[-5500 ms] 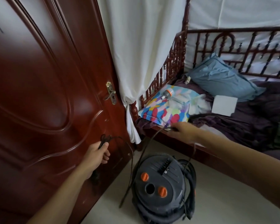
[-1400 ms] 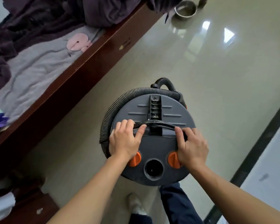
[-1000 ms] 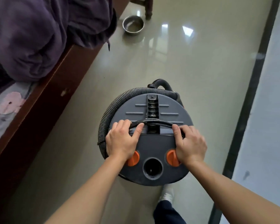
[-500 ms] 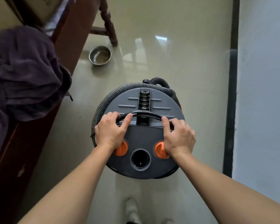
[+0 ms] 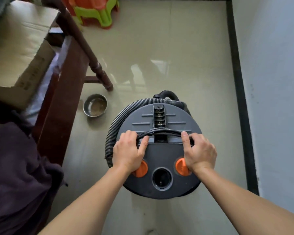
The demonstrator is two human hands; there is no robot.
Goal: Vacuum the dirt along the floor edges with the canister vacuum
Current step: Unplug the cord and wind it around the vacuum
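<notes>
The canister vacuum [image 5: 158, 150] sits upright on a glossy pale tiled floor [image 5: 168, 56], seen from straight above, its round grey lid facing up with two orange knobs [image 5: 180, 167] flanking an open round port [image 5: 162, 178] on the near side. A ribbed grey hose [image 5: 115, 119] curls around the left and far rim of the canister. Both hands grip the top of the lid: the left hand [image 5: 127, 150] and the right hand [image 5: 199, 150] are each closed over a bundle of black cord [image 5: 159, 132] that runs across the central carry slot, thumbs pressed against the lid. The floor reflects window light ahead of the vacuum. To the right, a dark baseboard strip [image 5: 241, 99] runs along a white wall [image 5: 275, 82], near the canister. To the left stands a dark red wooden bed frame [image 5: 61, 99] with a turned leg [image 5: 100, 73]; a purple blanket [image 5: 15, 167] hangs over its edge and a cardboard box [image 5: 19, 48] rests on it. A steel bowl [image 5: 95, 107] lies on the floor just beside the frame, and a green and orange plastic stool [image 5: 93, 11] stands at the far end.
</notes>
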